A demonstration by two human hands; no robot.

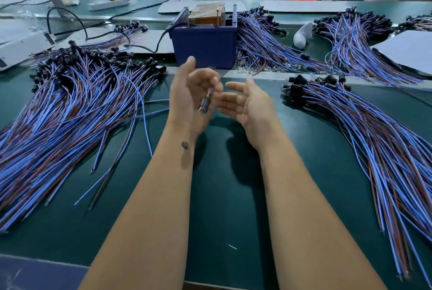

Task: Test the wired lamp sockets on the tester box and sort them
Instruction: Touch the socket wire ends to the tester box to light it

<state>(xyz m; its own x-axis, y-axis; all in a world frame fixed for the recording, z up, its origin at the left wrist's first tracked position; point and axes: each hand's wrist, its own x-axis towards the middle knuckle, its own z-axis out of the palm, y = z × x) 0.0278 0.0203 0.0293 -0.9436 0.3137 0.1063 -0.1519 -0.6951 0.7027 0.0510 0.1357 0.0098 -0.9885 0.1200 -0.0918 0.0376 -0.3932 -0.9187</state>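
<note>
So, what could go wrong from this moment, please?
1. The left hand holds the socket only loosely in curled fingers, and it looks blurred; it may slip onto the mat.
2. The left pile and right pile look alike, so a tested socket could land in the wrong one.
3. Loose wires could snag a forearm near the tester box.

Green bench (pixel 224 207) carries wired socket heaps at left edge (pixel 70 107), right edge (pixel 374 140) and far side (pixel 264 41), blue tester box (pixel 205 46) at far centre, white power strip (pixel 108 4) far left.
</note>
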